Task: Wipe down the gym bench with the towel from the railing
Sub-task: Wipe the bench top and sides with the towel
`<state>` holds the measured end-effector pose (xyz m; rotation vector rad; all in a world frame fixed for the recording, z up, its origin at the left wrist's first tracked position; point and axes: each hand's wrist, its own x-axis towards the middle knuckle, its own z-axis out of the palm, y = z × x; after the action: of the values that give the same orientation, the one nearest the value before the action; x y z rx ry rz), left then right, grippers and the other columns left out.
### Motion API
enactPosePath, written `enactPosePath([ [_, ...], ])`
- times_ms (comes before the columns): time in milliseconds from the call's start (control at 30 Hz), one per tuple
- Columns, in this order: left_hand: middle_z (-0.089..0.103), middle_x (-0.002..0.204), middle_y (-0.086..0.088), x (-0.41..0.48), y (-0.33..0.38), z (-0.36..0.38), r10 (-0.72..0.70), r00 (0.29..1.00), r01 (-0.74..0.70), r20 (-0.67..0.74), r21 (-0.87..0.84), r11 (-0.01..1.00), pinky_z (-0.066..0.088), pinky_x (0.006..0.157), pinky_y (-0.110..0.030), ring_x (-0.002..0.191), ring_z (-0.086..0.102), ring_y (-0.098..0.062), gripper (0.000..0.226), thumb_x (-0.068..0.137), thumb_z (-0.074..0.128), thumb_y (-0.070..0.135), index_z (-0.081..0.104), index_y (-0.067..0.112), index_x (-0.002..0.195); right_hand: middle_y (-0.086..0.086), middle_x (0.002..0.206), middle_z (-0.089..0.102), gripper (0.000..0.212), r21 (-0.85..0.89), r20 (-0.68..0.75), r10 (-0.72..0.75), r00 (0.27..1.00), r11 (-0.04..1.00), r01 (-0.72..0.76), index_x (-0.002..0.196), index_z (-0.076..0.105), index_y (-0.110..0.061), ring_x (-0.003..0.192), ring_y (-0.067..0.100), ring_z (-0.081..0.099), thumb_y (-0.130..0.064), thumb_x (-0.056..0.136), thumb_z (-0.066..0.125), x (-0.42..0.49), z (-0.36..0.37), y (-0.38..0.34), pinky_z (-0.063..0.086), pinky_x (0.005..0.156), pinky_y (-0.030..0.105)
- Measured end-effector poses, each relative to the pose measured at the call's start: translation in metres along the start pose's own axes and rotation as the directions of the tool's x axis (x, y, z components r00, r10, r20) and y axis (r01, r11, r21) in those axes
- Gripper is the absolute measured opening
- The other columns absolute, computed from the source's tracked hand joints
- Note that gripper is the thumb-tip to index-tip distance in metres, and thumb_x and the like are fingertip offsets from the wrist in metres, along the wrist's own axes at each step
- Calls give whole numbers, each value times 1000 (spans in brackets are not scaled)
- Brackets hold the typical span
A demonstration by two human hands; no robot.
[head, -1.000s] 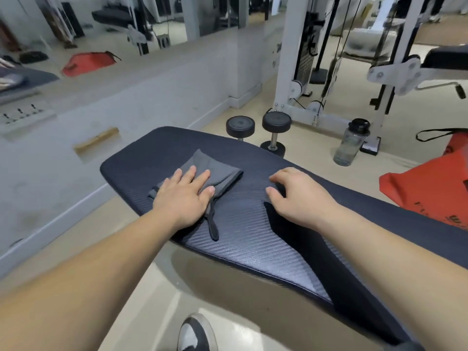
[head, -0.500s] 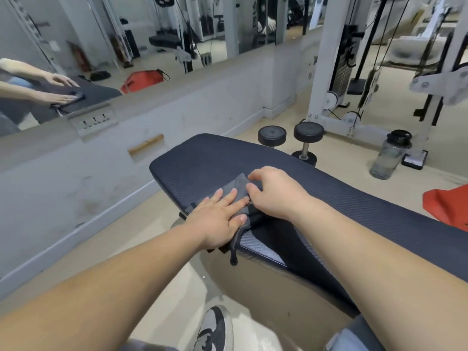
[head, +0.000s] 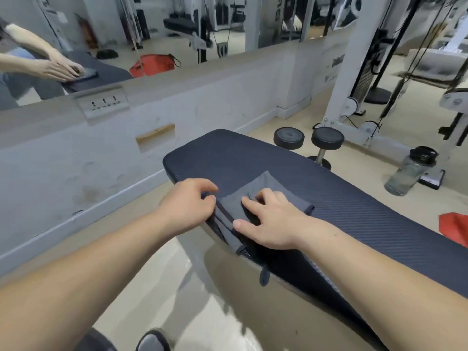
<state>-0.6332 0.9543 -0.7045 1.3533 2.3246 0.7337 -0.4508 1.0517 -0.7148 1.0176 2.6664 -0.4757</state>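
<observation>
A dark blue padded gym bench runs from the middle of the view to the right edge. A folded grey towel lies on its near-left edge, with a dark strap hanging down over the side. My right hand rests flat on the towel, fingers spread and pressing it onto the pad. My left hand sits at the towel's left edge, its fingertips pinching the towel's border at the bench rim.
Two black dumbbells stand on the floor behind the bench, a clear water bottle to their right. A white cable machine rises behind. A red bag lies at the right edge. A low wall with a mirror runs on the left.
My right hand moved from the bare pad onto the towel. My left hand slid off the towel's top to its left edge and pinched it. The towel shifted right along the bench's near edge.
</observation>
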Motion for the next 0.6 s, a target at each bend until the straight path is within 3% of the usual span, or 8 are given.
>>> enactPosePath([
  [100,69,121,3,0,-27,-6,-4,1000,4,9,56,998,48,101,-31,119,61,-22,28,90,62,21,73,22,116,10,170,-24,81,-139,78,108,991,986,-97,162,-16,-32,155,34,-27,-71,99,17,14,19,-28,-12,124,58],
  [167,64,129,4,4,-38,-14,20,999,-23,50,67,997,42,101,-25,126,56,-21,30,92,62,20,72,21,120,8,166,-35,78,-127,75,150,986,982,-140,160,-22,-33,152,31,-34,-69,100,13,28,22,-38,-17,122,58],
  [267,48,153,8,13,-59,-30,-20,999,18,47,48,999,35,110,-24,140,45,-15,41,94,59,20,63,24,134,6,166,-35,77,-113,44,176,983,979,-170,161,-20,-35,153,28,-33,-70,100,12,57,13,-46,-18,123,55],
  [467,44,156,13,25,-95,-35,-126,991,129,36,-101,986,35,113,-26,142,43,-16,53,94,53,14,53,26,145,8,170,-27,76,-89,-64,257,964,961,-262,163,-13,-34,156,31,-26,-70,100,9,142,-3,-76,-14,123,59],
  [600,37,161,9,30,-104,-36,-181,983,181,15,-163,970,28,106,-19,145,39,-18,60,94,52,11,42,23,152,10,170,-24,76,-88,-80,255,963,961,-262,164,-11,-33,156,34,-25,-68,100,10,177,-11,-98,-13,123,61],
])
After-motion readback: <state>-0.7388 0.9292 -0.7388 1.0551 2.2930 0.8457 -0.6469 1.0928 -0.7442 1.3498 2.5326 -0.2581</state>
